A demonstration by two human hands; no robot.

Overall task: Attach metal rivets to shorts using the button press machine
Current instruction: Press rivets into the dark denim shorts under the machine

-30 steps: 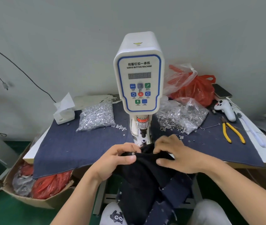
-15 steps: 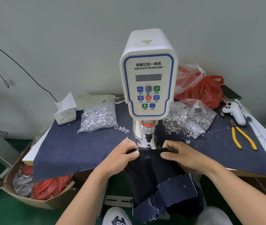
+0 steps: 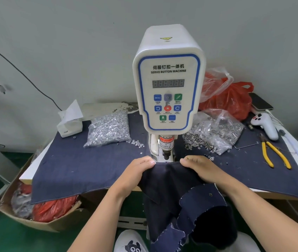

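- We hold the dark denim shorts (image 3: 173, 180) at the foot of the button press machine (image 3: 167, 84), their top edge under its punch.
- Our left hand (image 3: 135, 171) and right hand (image 3: 199, 167) each pinch that edge, palms down.
- Two bags of rivets (image 3: 108, 129) flank the machine.
- Since a second ago, the bunched fabric is pulled flat and pushed forward.

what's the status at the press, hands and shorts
Left hand and right hand both pinching the shorts edge. Edge held taut just below the press head. Nothing between fabric and press.
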